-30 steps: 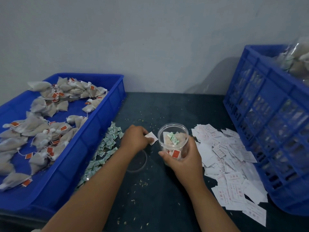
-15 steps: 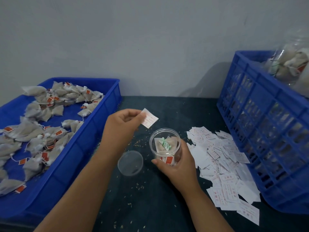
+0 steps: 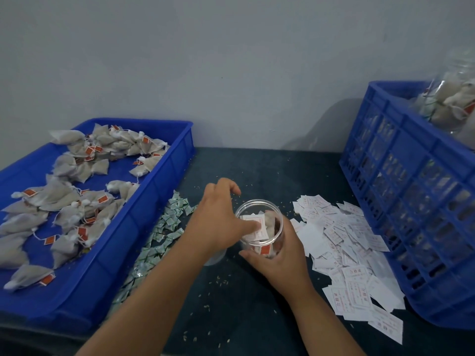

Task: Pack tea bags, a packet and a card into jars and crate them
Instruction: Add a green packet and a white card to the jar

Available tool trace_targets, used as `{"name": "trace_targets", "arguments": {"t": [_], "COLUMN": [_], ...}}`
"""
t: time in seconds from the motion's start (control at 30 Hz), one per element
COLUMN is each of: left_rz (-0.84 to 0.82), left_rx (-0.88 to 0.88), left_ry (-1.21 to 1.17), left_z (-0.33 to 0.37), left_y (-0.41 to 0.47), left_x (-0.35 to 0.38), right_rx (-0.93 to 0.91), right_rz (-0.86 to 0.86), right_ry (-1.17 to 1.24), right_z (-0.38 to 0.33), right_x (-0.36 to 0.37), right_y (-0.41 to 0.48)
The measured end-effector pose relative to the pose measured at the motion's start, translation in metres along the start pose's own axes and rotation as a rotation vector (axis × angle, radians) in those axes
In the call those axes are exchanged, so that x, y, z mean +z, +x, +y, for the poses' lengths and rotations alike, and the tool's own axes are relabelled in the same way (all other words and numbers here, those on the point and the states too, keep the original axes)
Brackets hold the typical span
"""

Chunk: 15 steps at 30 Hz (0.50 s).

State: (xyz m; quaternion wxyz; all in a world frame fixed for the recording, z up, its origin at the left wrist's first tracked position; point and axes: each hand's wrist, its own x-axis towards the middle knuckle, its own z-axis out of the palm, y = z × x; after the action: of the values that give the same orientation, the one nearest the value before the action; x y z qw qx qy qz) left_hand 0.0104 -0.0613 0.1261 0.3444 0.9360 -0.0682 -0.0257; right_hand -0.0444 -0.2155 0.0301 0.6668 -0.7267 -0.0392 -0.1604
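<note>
The right hand (image 3: 280, 260) wrapped round the clear jar (image 3: 258, 204) hides its near side from us. A white card (image 3: 261, 233) and a finger of the left hand (image 3: 218, 222) cover most of what lies inside; we cannot tell whether that hand pinches or presses the card. A clear lid (image 3: 215, 259) shows only an edge under the left wrist. Picture edges cut off the blue tray (image 3: 154, 201) and blue crate (image 3: 411, 201), whose jars (image 3: 452, 104) are blurred. Print on the loose cards (image 3: 347, 240) is unreadable.

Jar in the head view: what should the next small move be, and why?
Probably withdraw the left hand and take the lid: its finger presses the card down inside the open jar, which the right hand grips.
</note>
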Motion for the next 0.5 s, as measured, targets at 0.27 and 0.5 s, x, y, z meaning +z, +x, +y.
{"name": "trace_targets", "arguments": {"t": [0.27,0.5], "left_rz": [0.153,0.103], "left_rx": [-0.051,-0.087], "left_ry": [-0.065,0.712], "left_z": [-0.041,-0.108], "left_y": [-0.002,-0.017], "left_x": [-0.001,0.029], "right_rx": [0.055,0.083], "right_rz": [-0.032,-0.064], "right_ry": [0.035,0.013], "right_z": [0.004,0.006], "right_x": [-0.001,-0.001], "right_y": [-0.002,0.000]}}
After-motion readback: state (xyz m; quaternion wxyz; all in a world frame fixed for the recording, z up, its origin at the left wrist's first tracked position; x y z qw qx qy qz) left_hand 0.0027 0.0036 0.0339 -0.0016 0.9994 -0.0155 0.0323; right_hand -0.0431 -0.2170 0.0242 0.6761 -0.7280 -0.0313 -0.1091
